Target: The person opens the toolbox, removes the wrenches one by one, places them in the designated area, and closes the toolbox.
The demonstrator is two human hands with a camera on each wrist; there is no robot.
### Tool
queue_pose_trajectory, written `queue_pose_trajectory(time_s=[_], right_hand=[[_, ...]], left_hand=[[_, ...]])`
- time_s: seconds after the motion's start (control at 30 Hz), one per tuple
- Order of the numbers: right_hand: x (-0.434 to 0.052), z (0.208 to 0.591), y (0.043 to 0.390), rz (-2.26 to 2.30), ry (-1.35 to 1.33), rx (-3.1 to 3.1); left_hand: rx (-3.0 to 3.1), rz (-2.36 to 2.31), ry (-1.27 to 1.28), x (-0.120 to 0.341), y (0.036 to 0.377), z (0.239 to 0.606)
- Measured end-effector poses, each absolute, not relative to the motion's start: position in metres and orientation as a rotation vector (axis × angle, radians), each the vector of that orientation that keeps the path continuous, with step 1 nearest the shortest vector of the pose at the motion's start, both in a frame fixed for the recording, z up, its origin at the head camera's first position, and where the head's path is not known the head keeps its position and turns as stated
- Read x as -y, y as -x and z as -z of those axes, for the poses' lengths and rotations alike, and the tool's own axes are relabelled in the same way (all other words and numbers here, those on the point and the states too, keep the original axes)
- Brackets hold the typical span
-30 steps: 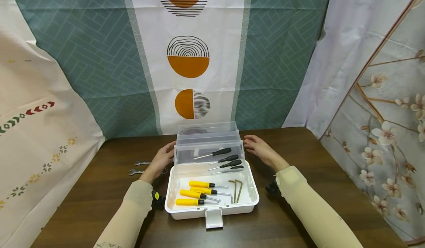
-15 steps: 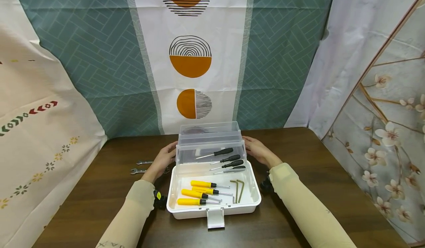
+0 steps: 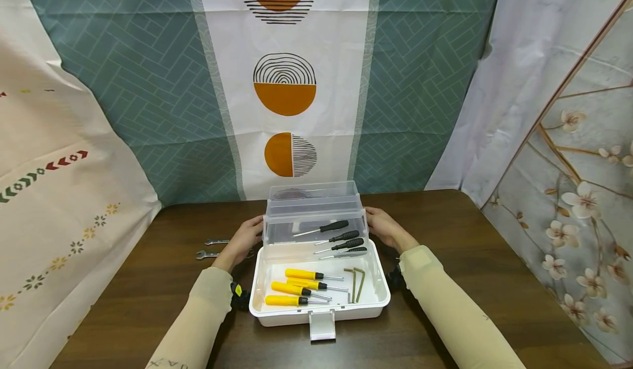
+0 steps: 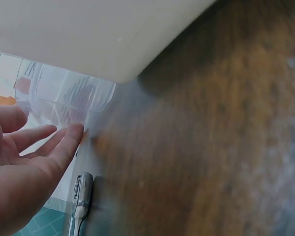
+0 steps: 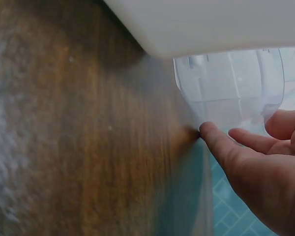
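An opened white toolbox (image 3: 321, 317) stands on the table, its clear lid (image 3: 316, 207) tipped back. Inside lie several yellow-handled screwdrivers (image 3: 284, 300), two brass-coloured hex keys (image 3: 360, 286) and a small grey one (image 3: 348, 297). Several black-handled screwdrivers (image 3: 351, 243) lie towards the back. At the lid's left side is my left hand (image 3: 246, 237), and at its right side my right hand (image 3: 386, 227). In the wrist views the fingers of both hands reach out fairly straight beside the clear lid (image 4: 71, 93), thumbs near its edge; firm contact is hard to tell.
Two wrenches (image 3: 203, 255) lie on the brown wooden table (image 3: 163, 281) left of the box, partly hidden by the left arm. Behind the table hangs a patterned cloth (image 3: 420, 138). More cloth (image 3: 578, 248) hangs at the right.
My right hand has moved left, in to the lid's side. My left hand stays beside the lid. The whole view has shifted slightly; the tools in the box lie as before.
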State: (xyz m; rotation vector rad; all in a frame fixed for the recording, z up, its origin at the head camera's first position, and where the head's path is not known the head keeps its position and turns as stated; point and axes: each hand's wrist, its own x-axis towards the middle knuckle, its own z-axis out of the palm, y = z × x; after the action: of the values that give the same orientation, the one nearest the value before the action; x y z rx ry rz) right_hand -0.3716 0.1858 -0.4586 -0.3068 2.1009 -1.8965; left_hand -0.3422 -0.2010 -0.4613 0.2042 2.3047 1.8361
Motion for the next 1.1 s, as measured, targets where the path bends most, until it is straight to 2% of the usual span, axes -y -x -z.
queue_pose_trajectory(time_s=[1.1], right_hand=[[-0.180,0.443,0.372,2.140,0.383,-2.229]], left_hand=[[-2.446,-1.940,-0.296,0.202,0.340,0.441]])
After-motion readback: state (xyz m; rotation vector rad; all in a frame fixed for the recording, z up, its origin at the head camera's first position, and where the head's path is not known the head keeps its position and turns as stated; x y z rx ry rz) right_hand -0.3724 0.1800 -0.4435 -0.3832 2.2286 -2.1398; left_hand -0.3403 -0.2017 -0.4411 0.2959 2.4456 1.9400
